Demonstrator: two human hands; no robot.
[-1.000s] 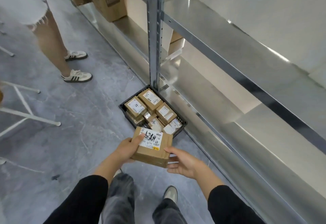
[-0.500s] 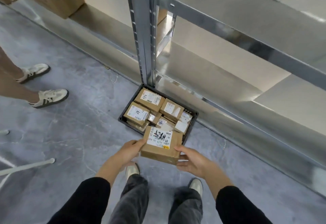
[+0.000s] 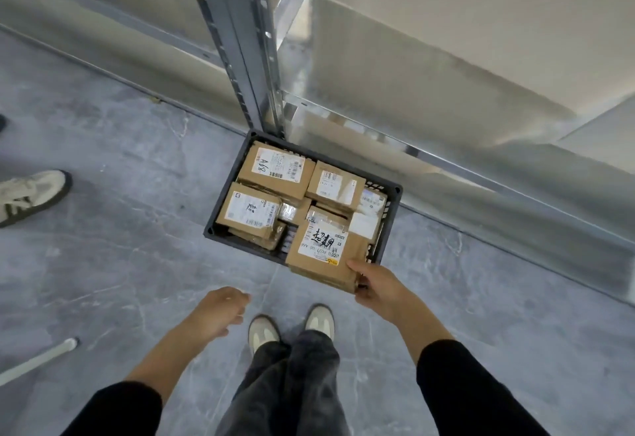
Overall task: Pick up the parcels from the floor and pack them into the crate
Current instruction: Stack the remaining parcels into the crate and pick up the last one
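A dark plastic crate (image 3: 220, 233) stands on the grey floor against the foot of a metal shelf post. Several brown cardboard parcels with white labels fill it, among them one marked A68 (image 3: 275, 171). My right hand (image 3: 376, 286) grips the near right corner of a larger parcel (image 3: 324, 257) with black handwriting on its label. That parcel sits over the crate's near right corner, its near edge past the rim. My left hand (image 3: 220, 310) hangs over the floor to the left, fingers relaxed, holding nothing.
Galvanised metal shelving (image 3: 446, 109) runs along behind the crate, its upright post (image 3: 240, 57) right at the crate's far edge. My two shoes (image 3: 292, 327) stand just before the crate. Another person's shoe (image 3: 27, 195) is at the left. A white rod end (image 3: 65, 346) lies low left.
My left hand has let go of the large parcel and drawn back left. The right hand has carried the parcel forward and down onto the crate. The view has tilted downward.
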